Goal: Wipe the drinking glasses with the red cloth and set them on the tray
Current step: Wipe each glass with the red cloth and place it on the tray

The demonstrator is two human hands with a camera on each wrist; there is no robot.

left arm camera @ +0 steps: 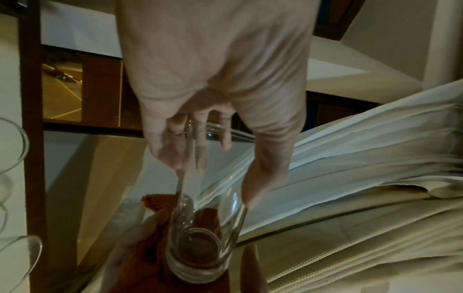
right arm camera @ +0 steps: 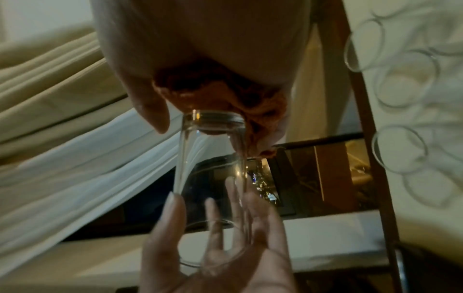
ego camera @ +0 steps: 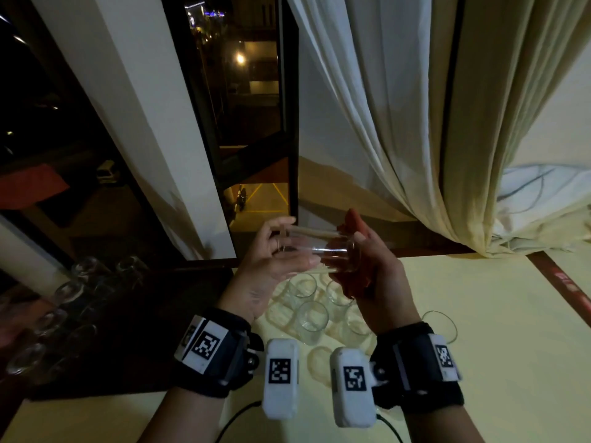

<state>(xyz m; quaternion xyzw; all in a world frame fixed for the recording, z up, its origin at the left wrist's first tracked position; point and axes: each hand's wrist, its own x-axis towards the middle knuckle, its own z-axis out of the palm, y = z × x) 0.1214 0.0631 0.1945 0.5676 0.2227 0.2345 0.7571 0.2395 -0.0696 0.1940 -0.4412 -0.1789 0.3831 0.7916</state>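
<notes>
A clear drinking glass (ego camera: 323,251) lies sideways in the air over the table. My left hand (ego camera: 287,244) grips it at the open end, thumb on the outside and fingers round the rim (left arm camera: 198,158). My right hand (ego camera: 367,251) holds the bunched red cloth (ego camera: 355,282) against the glass's thick base. In the left wrist view the base of the glass (left arm camera: 200,247) sits in the red cloth (left arm camera: 155,200). In the right wrist view the red cloth (right arm camera: 220,91) fills my palm behind the glass (right arm camera: 213,158).
Several more glasses (ego camera: 311,321) stand on the pale tablecloth below my hands, and one more glass (ego camera: 441,327) is to the right. A dark tray (ego camera: 128,330) at the left holds several glasses (ego camera: 80,292). Curtains (ego camera: 415,155) and a window lie beyond.
</notes>
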